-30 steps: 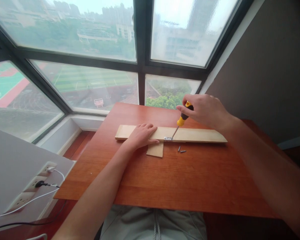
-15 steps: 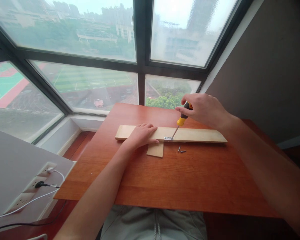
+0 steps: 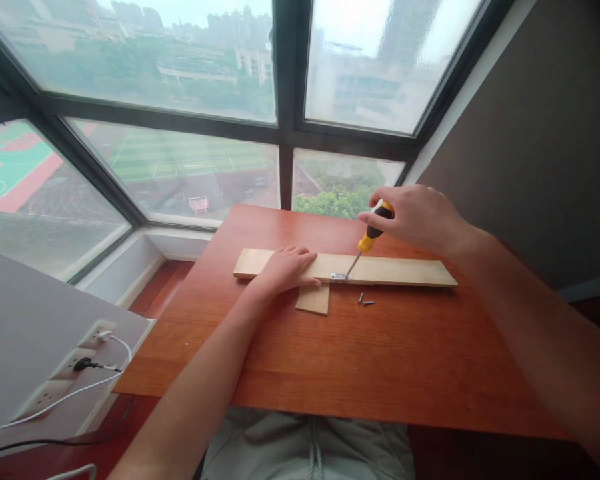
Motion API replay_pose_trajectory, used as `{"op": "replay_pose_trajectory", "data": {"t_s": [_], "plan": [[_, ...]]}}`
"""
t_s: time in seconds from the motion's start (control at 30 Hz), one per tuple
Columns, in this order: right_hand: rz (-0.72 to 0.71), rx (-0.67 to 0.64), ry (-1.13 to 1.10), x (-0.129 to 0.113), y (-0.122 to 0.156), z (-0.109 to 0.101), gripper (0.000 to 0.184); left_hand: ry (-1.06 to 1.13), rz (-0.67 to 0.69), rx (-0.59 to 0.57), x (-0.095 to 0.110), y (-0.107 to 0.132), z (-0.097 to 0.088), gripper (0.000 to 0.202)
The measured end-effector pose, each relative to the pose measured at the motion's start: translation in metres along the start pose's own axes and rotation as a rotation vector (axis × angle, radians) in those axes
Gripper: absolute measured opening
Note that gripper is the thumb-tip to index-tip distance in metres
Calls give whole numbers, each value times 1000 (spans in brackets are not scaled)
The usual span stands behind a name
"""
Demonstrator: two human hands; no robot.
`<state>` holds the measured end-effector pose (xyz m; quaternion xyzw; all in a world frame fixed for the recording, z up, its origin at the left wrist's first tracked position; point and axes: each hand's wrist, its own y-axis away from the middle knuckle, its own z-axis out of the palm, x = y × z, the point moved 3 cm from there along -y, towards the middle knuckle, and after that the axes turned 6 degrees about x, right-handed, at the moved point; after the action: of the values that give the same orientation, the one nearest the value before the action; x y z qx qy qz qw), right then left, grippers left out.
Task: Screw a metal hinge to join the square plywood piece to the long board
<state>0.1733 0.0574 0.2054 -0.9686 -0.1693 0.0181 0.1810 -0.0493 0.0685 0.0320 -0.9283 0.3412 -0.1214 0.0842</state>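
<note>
A long pale wooden board (image 3: pixel 400 269) lies across the table. My left hand (image 3: pixel 289 268) rests flat on it, fingers spread and the thumb over its near edge. A smaller wood piece (image 3: pixel 313 299) sticks out toward me from under the board. At the near edge sits a small metal hinge-like plate (image 3: pixel 339 277). My right hand (image 3: pixel 413 212) grips a yellow and black screwdriver (image 3: pixel 373 232), tilted, its tip at the plate's right end. Whether a screw is under the tip is too small to tell. Two loose screws (image 3: pixel 365 301) lie just in front of the board.
The reddish-brown table (image 3: pixel 380 367) ends close to my lap. Large windows (image 3: pixel 190 167) rise behind it. On the left wall, sockets (image 3: pixel 75 367) hold plugs with a white cable and a black cable (image 3: pixel 40 441). A grey wall (image 3: pixel 545 147) slopes on the right.
The view has shifted slightly, so everything sits a little further right. My right hand and the screwdriver handle have tilted slightly rightward, the tip staying at the plate. My left hand keeps its place.
</note>
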Motion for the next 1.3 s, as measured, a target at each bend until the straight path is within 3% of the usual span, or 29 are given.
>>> {"op": "replay_pose_trajectory", "data": {"t_s": [0.1,0.2,0.33,0.5,0.6,0.77,0.87,1.0,1.13,1.2,1.3], "plan": [[25,-28,46,-4,1,-1,46,3,-1,-2,0,0,0,66],[-76,-117,-148,-6,0,-5,31,1,4,0,0,0,0,66],[-150,-157,-329,-4,-1,-7,27,6,4,-6,-1,-1,-1,66],[-37,-37,-16,-7,-2,-2,36,6,-3,-16,0,-1,-1,66],[-5,-32,45,-14,-3,0,44,14,6,-5,0,-1,-1,67],[-161,-166,-278,-15,-5,-5,25,13,18,12,-1,-1,0,66],[-179,-239,-399,-4,-7,-6,29,8,14,4,-3,-1,1,66],[-27,-115,-189,8,-8,-3,32,10,15,2,-2,-2,0,65],[94,-42,65,-1,-7,2,49,9,13,0,-2,-2,-1,64],[71,-55,-1,-6,-8,2,49,11,11,-1,-2,-2,-1,65],[-84,-149,-266,-7,-9,-1,35,13,13,-3,-2,-2,-2,66]]}}
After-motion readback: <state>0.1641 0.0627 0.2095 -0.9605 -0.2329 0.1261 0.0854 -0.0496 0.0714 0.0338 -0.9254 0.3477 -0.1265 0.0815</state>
